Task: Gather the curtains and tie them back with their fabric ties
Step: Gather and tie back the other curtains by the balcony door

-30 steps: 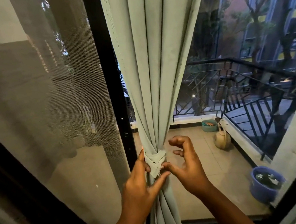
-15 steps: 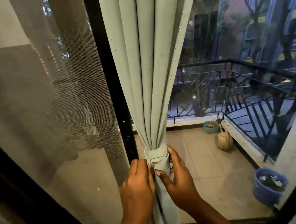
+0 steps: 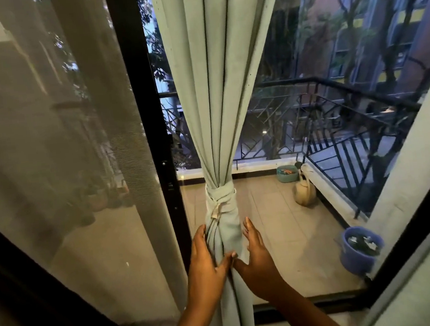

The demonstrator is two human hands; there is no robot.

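The curtain (image 3: pixel 213 97) hangs bunched beside the door frame (image 3: pixel 146 117), its tie (image 3: pixel 220 196) knotted round it. Left hand (image 3: pixel 205 261) and right hand (image 3: pixel 257 256), fingers straight, press the folds below; I'd smooth downward gently, sparing the knot.

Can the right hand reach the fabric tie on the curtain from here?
Probably yes: the right hand lies open on the curtain just below the fabric tie, with nothing between them.

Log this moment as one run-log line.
curtain: gathered | fabric tie: wrapped around it | left hand: flat on curtain below tie | right hand: flat on curtain below tie | stage: smoothing
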